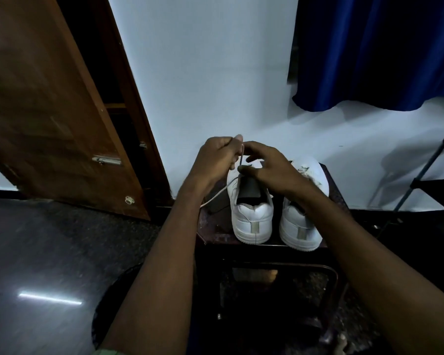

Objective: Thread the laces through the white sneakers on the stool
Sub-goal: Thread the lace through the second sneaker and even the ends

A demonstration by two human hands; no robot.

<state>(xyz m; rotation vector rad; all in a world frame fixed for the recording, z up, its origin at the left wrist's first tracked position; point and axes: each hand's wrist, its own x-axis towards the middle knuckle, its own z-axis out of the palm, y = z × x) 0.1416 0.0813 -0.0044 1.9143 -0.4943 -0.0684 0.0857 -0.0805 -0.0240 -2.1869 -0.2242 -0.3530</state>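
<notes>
Two white sneakers stand side by side on a dark stool (215, 234), heels toward me. Over the left sneaker (251, 216) my left hand (215, 162) pinches a white lace (242, 152) and holds it up taut. The lace's other part trails down to the left over the stool edge. My right hand (269, 165) rests on the left sneaker's dark tongue, thumb and fingers pressing near the eyelets. The right sneaker (300, 226) is partly hidden by my right forearm; its toe shows beyond the hand.
A brown wooden door (62, 124) leans open at the left. A white wall stands behind the stool, with a blue curtain (374, 52) at the upper right. A dark metal rack frame (420, 175) sits at the right. The floor is dark polished stone.
</notes>
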